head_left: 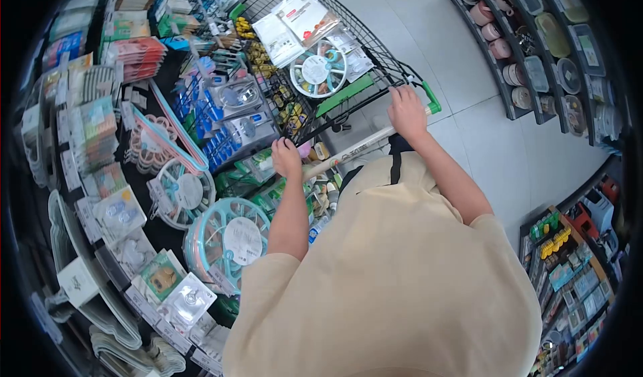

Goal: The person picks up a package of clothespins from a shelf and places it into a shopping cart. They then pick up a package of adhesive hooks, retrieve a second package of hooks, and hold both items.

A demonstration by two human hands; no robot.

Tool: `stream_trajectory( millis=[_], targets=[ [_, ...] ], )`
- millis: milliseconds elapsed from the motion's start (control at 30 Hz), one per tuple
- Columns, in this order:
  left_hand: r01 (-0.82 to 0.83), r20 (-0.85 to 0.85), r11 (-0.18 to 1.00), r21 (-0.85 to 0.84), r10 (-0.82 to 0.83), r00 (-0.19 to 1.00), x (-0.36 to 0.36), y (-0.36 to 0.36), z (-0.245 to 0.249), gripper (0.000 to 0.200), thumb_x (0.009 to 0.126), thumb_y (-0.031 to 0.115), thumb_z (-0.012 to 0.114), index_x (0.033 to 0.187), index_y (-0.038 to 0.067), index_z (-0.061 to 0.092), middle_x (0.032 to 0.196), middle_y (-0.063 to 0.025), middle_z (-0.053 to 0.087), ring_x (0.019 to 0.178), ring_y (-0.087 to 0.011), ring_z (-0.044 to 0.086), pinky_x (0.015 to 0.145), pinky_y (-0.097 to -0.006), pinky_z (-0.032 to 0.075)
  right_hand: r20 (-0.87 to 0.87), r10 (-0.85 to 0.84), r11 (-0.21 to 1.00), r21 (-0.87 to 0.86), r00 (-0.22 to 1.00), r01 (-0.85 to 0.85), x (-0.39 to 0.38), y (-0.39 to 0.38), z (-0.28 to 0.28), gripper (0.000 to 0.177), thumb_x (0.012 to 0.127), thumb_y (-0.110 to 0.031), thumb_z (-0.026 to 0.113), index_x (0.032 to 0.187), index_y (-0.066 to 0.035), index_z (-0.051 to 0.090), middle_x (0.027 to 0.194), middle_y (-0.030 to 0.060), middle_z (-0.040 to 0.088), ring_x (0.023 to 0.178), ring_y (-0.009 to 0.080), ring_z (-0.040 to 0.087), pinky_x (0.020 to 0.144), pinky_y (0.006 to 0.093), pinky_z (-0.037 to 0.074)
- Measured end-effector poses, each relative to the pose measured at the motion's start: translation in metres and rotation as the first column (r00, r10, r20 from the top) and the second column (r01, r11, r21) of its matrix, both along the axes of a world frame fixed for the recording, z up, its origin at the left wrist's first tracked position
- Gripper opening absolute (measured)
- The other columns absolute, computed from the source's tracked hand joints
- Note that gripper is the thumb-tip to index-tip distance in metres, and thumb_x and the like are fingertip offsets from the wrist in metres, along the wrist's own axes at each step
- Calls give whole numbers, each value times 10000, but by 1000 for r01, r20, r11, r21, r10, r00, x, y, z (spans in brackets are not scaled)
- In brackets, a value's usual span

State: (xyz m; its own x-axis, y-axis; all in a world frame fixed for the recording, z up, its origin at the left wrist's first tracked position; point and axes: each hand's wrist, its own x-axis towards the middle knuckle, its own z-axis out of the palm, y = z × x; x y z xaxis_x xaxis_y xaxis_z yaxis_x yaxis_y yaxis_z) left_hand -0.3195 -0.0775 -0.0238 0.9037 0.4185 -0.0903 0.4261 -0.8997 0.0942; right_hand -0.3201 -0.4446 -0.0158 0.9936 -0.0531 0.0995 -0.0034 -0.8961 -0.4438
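Note:
A black wire shopping cart (375, 52) with green corner pieces stands before me, its pale handle (362, 148) running across in front of my body. My right hand (408, 114) is closed over the right end of the handle, by the green corner. At the cart's left rear corner is my left hand (287, 157), fingers curled round the frame or handle end; the exact contact is partly hidden. Inside the cart lie a round white wheel-shaped item (316, 70) with a label, a flat white pack (305, 16) with red print, and clear plastic packets (360, 62).
Shelves along the left hold hanging packets, blue-carded goods (218, 126), pink and blue hangers (171, 136) and a large turquoise wheel-shaped item (231, 239). Grey floor tiles (415, 28) stretch ahead and right. A rack with containers (536, 48) and another shelf (569, 270) stand at right.

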Motion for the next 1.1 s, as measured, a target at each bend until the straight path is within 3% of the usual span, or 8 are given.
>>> stream_trajectory(
  millis=[100, 333, 400, 533, 667, 833, 1000, 1100],
  targets=[
    [-6, 80, 997, 76, 0, 997, 5, 0, -15, 265, 942, 271, 541, 1054, 104, 713, 1239, -69, 651, 1041, -302, 647, 883, -444, 517, -11, 8, 994, -109, 1000, -9, 6, 0, 18, 523, 813, -172, 653, 1303, -21, 554, 1361, 191, 499, 1367, 384, 382, 1174, 496, 275],
    [-47, 126, 991, 128, 30, 992, 3, -8, -18, 179, 875, 202, 574, 967, 133, 712, 1152, -41, 683, 1002, -294, 655, 808, -455, 531, -68, 230, 965, -116, 971, -237, 22, -11, 0, 411, 870, -201, 627, 1228, -1, 598, 1268, 207, 570, 1320, 364, 448, 1171, 499, 289],
    [-37, 135, 989, 144, 18, 991, 4, -10, -16, 169, 860, 187, 579, 943, 130, 715, 1162, -46, 686, 1009, -293, 658, 817, -447, 532, -52, 281, 958, 78, 958, -277, 35, -12, -8, 322, 915, -206, 597, 1150, 12, 619, 1188, 203, 613, 1258, 351, 508, 1158, 500, 308],
    [-35, 123, 991, 125, 20, 992, 3, -6, -18, 186, 858, 191, 577, 943, 132, 732, 1193, -46, 676, 1015, -284, 656, 852, -417, 525, -53, 279, 948, 175, 959, -266, 56, -10, -18, 259, 930, -191, 591, 1091, 9, 623, 1089, 178, 644, 1172, 323, 572, 1141, 479, 337],
    [-174, -44, 982, 74, 178, 983, 11, -14, -7, 282, 871, 193, 544, 1102, 145, 698, 1191, -47, 681, 1017, -295, 659, 810, -452, 536, -93, 288, 945, 190, 953, -267, 81, 2, -35, 242, 869, -133, 613, 1068, 5, 627, 1041, 158, 649, 1100, 310, 593, 1059, 481, 398],
    [-260, -272, 965, 16, 255, 928, 36, 2, 1, 446, 892, 298, 549, 1300, 132, 616, 1121, -193, 699, 928, -405, 681, 813, -498, 529, -250, 245, 940, 297, 937, -167, 112, 16, -50, 258, 860, -112, 578, 1080, 17, 622, 951, 223, 667, 889, 403, 653, 787, 494, 530],
    [-362, -393, 910, -204, 263, 881, 53, 73, -58, 439, 938, 370, 513, 1263, 103, 641, 1128, -224, 687, 1038, -416, 650, 896, -496, 501, -295, 269, 924, 348, 917, -159, 126, 26, -39, 250, 883, -118, 560, 1092, 1, 630, 990, 205, 678, 923, 390, 656, 811, 489, 530],
    [-242, -369, 927, -286, 127, 921, 72, 91, -71, 488, 982, 393, 518, 1271, 11, 610, 913, -159, 724, 754, -238, 710, 740, -382, 533, -314, 236, 926, 358, 920, -115, 137, 31, -38, 271, 891, -122, 552, 1118, 0, 636, 1025, 218, 680, 939, 397, 656, 829, 485, 529]
  ],
)
